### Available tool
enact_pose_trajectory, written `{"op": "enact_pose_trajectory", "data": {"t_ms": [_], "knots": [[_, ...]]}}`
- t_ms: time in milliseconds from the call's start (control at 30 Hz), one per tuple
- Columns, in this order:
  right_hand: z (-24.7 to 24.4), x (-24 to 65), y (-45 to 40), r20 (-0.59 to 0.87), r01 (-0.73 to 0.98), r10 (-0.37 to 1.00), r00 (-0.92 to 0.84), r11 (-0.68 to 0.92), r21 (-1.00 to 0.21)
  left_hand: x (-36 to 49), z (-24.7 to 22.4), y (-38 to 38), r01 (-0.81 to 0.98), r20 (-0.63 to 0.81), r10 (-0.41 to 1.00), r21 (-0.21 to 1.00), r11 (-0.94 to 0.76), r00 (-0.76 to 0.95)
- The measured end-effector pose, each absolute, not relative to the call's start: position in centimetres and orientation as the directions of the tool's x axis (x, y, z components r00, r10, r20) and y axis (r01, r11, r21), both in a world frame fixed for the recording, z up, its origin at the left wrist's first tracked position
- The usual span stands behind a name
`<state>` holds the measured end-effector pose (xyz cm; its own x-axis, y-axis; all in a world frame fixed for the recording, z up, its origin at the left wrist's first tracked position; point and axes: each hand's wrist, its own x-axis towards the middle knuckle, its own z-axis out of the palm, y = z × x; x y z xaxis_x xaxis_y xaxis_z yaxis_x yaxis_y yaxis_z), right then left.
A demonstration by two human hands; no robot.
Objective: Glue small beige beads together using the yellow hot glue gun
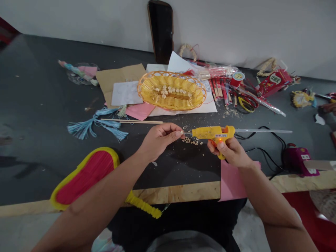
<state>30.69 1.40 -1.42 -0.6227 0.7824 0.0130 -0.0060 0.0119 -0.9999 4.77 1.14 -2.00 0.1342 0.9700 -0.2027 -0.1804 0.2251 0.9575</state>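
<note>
In my right hand (231, 149) is a yellow hot glue gun (207, 132), its small light glowing orange and a long clear glue stick (265, 131) poking out of the back. The nozzle points left, at the fingertips of my left hand (162, 137). Those fingers pinch a small pale piece (181, 132), too tiny to make out well; I cannot tell whether the nozzle touches it. Just below lie several loose pale bits (193, 141) on the dark table. Behind my hands, a yellow woven basket (172, 105) holds small clusters of similar pale pieces.
Thin wooden sticks (141, 122) and a blue tassel (97, 124) lie left. A red-and-yellow paddle-shaped item (86, 175) sits by my left forearm. A phone (161, 31) leans against the wall. Scissors (246, 104), a thread spool (237, 79), and a purple power socket (298, 159) with cables are right.
</note>
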Motion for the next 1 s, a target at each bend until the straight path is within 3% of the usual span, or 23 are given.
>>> {"op": "enact_pose_trajectory", "data": {"t_ms": [233, 400, 567, 667, 767, 1000], "knots": [[-0.9, 30.4, 1.4, -0.026, 0.032, 0.781, -0.624, -0.008, -0.999, 4.7, -2.2, 1.1, -0.15, -0.188, 0.977, 0.968, 0.202, 0.102], [-0.6, 30.8, 1.6, -0.137, 0.021, 0.794, -0.592, -0.156, -0.988, 4.7, -2.3, 1.4, -0.187, -0.194, 0.981, 0.964, 0.191, 0.005], [-0.3, 32.5, 2.5, -0.339, 0.132, 0.847, -0.41, -0.313, -0.94, 4.8, -2.4, 1.6, -0.271, -0.181, 0.982, 0.949, 0.16, -0.055], [0.6, 33.9, 3.5, -0.372, 0.184, 0.891, -0.261, -0.332, -0.925, 4.9, -2.3, 1.6, -0.277, -0.167, 0.984, 0.95, 0.143, -0.065], [1.8, 35.6, 4.8, -0.389, 0.361, 0.909, -0.147, -0.317, -0.877, 4.9, -2.1, 1.6, -0.269, -0.159, 0.986, 0.953, 0.138, -0.058], [1.2, 39.6, 7.9, -0.408, 0.513, 0.903, -0.137, -0.288, -0.809, 4.9, -2.0, 1.7, -0.238, -0.139, 0.989, 0.963, 0.123, -0.05]]}}
